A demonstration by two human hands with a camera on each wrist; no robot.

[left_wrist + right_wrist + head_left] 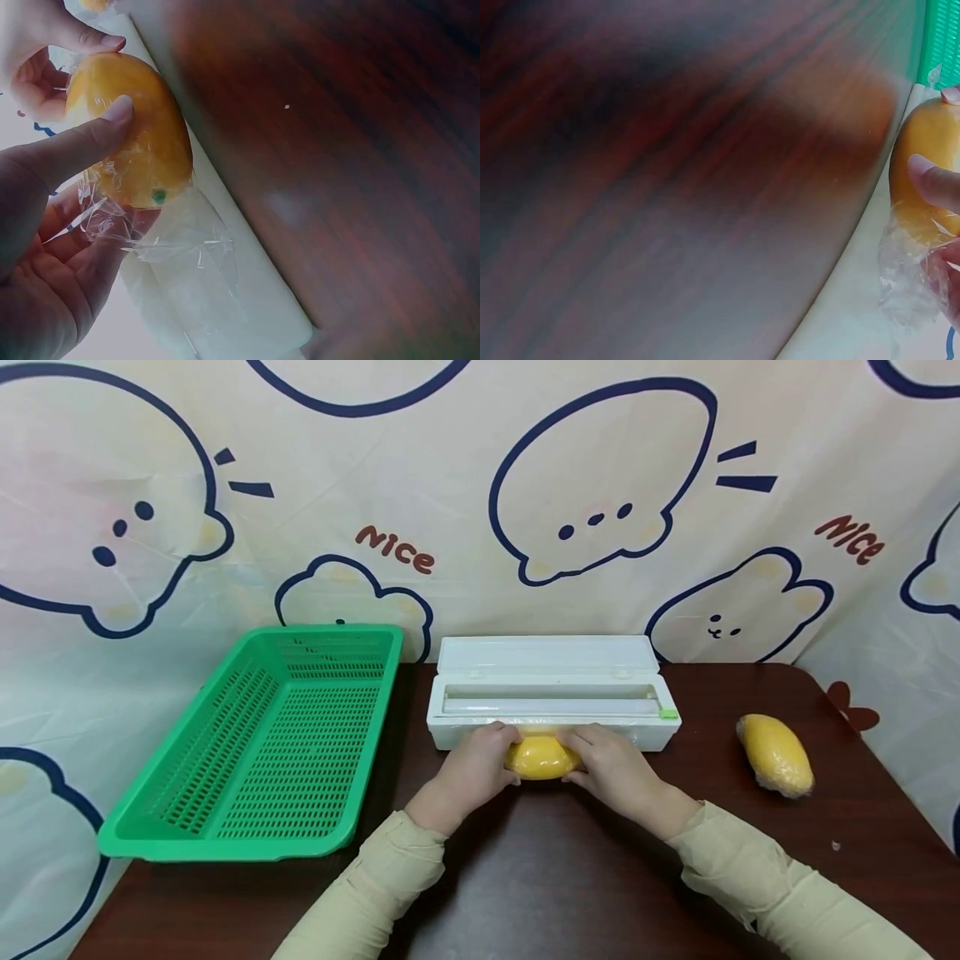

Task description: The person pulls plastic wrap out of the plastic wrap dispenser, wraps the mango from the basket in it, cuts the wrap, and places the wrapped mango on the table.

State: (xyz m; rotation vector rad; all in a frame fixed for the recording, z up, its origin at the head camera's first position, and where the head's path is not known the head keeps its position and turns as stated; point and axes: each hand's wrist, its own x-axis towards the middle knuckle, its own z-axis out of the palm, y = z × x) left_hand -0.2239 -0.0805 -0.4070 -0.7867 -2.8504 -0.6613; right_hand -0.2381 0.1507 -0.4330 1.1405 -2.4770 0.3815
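Both hands hold a yellow mango (542, 758) in front of the white cling film dispenser (553, 653). My left hand (474, 767) grips one end, its thumb lying across the fruit in the left wrist view. The other end is held by my right hand (617, 772), whose thumb (934, 184) presses on the skin. Clear cling film (180, 247) wraps the mango and hangs loose and crumpled past its ends. A small green spot (159, 196) shows near one end. The dispenser's lid stands raised, with a film roll (551, 705) inside.
A green perforated basket (365, 768) stands at the left of the dark wooden table (555, 893). Another film-wrapped mango (776, 753) lies at the right. A printed cloth (420, 468) hangs behind the table.
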